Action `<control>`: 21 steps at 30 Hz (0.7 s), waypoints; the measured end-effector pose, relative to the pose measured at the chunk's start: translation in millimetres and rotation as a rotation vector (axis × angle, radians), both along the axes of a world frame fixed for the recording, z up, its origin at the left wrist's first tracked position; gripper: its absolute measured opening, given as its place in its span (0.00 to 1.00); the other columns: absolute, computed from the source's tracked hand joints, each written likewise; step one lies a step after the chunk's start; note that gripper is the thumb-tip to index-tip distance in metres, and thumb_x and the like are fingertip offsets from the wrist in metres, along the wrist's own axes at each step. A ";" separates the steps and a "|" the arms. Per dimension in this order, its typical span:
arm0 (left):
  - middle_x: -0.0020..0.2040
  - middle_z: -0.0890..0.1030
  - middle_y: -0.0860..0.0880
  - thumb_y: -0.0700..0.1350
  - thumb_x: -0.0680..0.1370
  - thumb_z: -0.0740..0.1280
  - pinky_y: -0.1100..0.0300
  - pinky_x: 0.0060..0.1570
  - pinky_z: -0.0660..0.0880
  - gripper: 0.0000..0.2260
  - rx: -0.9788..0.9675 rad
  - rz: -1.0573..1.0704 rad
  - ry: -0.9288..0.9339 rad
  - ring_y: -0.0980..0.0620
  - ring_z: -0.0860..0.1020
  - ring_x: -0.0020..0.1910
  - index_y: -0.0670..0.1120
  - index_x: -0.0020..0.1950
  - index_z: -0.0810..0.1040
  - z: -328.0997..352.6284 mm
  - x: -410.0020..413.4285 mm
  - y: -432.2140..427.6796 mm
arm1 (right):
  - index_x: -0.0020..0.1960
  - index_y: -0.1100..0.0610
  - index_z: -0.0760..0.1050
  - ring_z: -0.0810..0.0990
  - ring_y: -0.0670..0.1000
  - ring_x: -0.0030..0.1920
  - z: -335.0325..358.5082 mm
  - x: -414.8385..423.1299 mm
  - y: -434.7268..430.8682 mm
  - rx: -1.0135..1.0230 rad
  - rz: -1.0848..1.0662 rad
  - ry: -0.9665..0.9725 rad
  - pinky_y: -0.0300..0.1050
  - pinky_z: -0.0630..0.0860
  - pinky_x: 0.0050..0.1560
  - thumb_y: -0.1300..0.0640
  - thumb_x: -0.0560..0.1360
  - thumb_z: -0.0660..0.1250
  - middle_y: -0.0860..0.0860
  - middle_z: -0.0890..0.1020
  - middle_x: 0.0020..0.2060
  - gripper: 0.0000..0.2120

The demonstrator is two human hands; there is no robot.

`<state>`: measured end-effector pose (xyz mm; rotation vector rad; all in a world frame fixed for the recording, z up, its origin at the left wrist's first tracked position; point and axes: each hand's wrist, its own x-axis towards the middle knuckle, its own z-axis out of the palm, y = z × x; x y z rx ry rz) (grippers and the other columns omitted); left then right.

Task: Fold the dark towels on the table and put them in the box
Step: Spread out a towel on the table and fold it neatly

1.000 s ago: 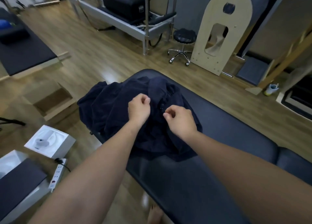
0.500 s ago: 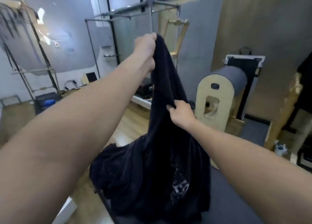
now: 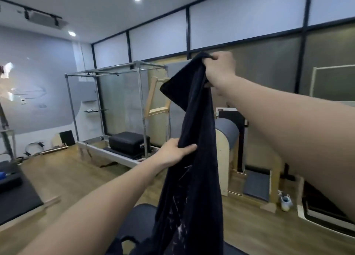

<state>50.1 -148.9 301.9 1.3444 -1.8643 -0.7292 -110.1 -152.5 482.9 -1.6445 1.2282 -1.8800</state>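
Note:
A dark towel (image 3: 194, 158) hangs lengthwise in the air in front of me, with faint pale marks on its lower part. My right hand (image 3: 219, 68) is raised high and grips the towel's top end in a fist. My left hand (image 3: 172, 154) is lower and holds the towel's left edge about halfway down, thumb across the cloth. The towel's bottom end reaches down to the dark padded table (image 3: 142, 212), whose far end shows at the bottom of the view. More dark cloth (image 3: 124, 243) lies at the bottom edge. No box is in view.
A metal-framed exercise bed (image 3: 119, 108) with a black box on it stands at the back left. A wooden barrel trainer (image 3: 226, 139) stands behind the towel. Another dark padded platform (image 3: 15, 202) is at the left. Wooden floor surrounds the table.
The towel was lifted off the pile on the table. Half a second ago my left hand held its top and my right hand held lower; now the right hand holds the top and the left holds lower.

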 end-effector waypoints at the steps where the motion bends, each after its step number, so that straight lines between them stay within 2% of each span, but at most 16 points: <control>1: 0.57 0.85 0.52 0.54 0.79 0.71 0.50 0.64 0.76 0.15 -0.003 -0.033 0.004 0.51 0.82 0.57 0.50 0.63 0.81 -1.5 0.2 -1.4 | 0.35 0.56 0.75 0.80 0.56 0.35 10.7 -12.6 -3.0 -0.006 -0.029 -0.071 0.50 0.82 0.27 0.59 0.77 0.65 0.56 0.79 0.37 0.12; 4: 0.56 0.86 0.49 0.51 0.81 0.69 0.52 0.63 0.77 0.11 0.004 -0.078 0.003 0.49 0.83 0.57 0.47 0.60 0.83 8.0 4.2 -17.0 | 0.31 0.55 0.72 0.82 0.59 0.36 31.9 -47.9 -7.9 -0.012 -0.093 -0.281 0.59 0.83 0.31 0.57 0.73 0.67 0.57 0.81 0.37 0.13; 7: 0.51 0.85 0.45 0.45 0.83 0.65 0.54 0.53 0.75 0.08 -0.129 0.055 0.123 0.45 0.82 0.54 0.44 0.54 0.83 31.8 -1.4 -28.5 | 0.39 0.58 0.74 0.84 0.60 0.40 33.2 -69.7 -4.3 0.052 -0.023 -0.277 0.52 0.82 0.29 0.61 0.75 0.69 0.60 0.82 0.45 0.07; 8: 0.50 0.85 0.45 0.42 0.83 0.64 0.54 0.52 0.75 0.07 -0.188 0.090 0.212 0.45 0.82 0.53 0.45 0.52 0.83 48.9 -5.5 -31.0 | 0.43 0.57 0.74 0.83 0.58 0.40 29.9 -76.2 -2.1 0.098 -0.028 -0.222 0.48 0.81 0.28 0.61 0.74 0.70 0.59 0.82 0.47 0.05; 9: 0.50 0.84 0.45 0.40 0.82 0.64 0.52 0.53 0.76 0.08 -0.234 0.108 0.284 0.45 0.81 0.53 0.47 0.51 0.83 71.9 -11.1 -33.3 | 0.48 0.56 0.74 0.83 0.56 0.43 24.4 -82.9 -2.0 0.135 -0.043 -0.140 0.46 0.81 0.29 0.60 0.73 0.72 0.57 0.81 0.50 0.08; 11: 0.49 0.83 0.45 0.39 0.81 0.63 0.52 0.54 0.76 0.09 -0.329 0.101 0.338 0.45 0.81 0.53 0.47 0.51 0.83 122.8 -27.8 -34.8 | 0.58 0.54 0.75 0.81 0.52 0.50 8.3 -86.6 6.2 0.144 -0.131 0.139 0.48 0.83 0.41 0.52 0.70 0.76 0.53 0.80 0.55 0.19; 13: 0.48 0.83 0.47 0.39 0.80 0.64 0.55 0.53 0.77 0.09 -0.434 0.046 0.299 0.47 0.81 0.50 0.46 0.53 0.84 169.0 -55.4 -27.1 | 0.61 0.52 0.76 0.81 0.48 0.50 -16.5 -74.0 15.1 0.130 -0.083 0.405 0.47 0.81 0.52 0.44 0.68 0.77 0.49 0.81 0.53 0.25; 15: 0.46 0.84 0.46 0.38 0.79 0.64 0.58 0.47 0.76 0.09 -0.510 0.001 0.332 0.49 0.80 0.47 0.44 0.52 0.84 200.2 -85.4 -18.9 | 0.61 0.51 0.77 0.82 0.50 0.52 -43.6 -57.6 27.2 0.206 0.012 0.510 0.49 0.80 0.55 0.40 0.69 0.75 0.48 0.83 0.53 0.25; 18: 0.41 0.81 0.46 0.41 0.79 0.63 0.55 0.42 0.72 0.08 -0.541 -0.017 0.489 0.47 0.78 0.43 0.45 0.44 0.81 218.1 -112.3 -9.5 | 0.62 0.57 0.73 0.85 0.56 0.43 -52.8 -71.4 33.1 0.466 -0.047 0.549 0.55 0.84 0.45 0.40 0.77 0.66 0.54 0.84 0.48 0.23; 19: 0.39 0.79 0.49 0.43 0.80 0.63 0.56 0.42 0.71 0.08 -0.564 -0.005 0.498 0.48 0.76 0.42 0.46 0.43 0.79 216.9 -113.2 -9.4 | 0.62 0.59 0.73 0.85 0.58 0.40 -43.4 -83.2 36.1 0.492 -0.111 0.568 0.55 0.84 0.41 0.42 0.79 0.64 0.56 0.83 0.47 0.22; 21: 0.42 0.79 0.54 0.49 0.81 0.65 0.60 0.42 0.71 0.07 -0.610 0.024 0.452 0.52 0.77 0.45 0.47 0.49 0.78 204.9 -104.7 -12.2 | 0.58 0.62 0.74 0.83 0.59 0.37 -17.2 -105.2 41.8 0.405 -0.293 0.569 0.52 0.83 0.35 0.47 0.80 0.64 0.59 0.82 0.48 0.18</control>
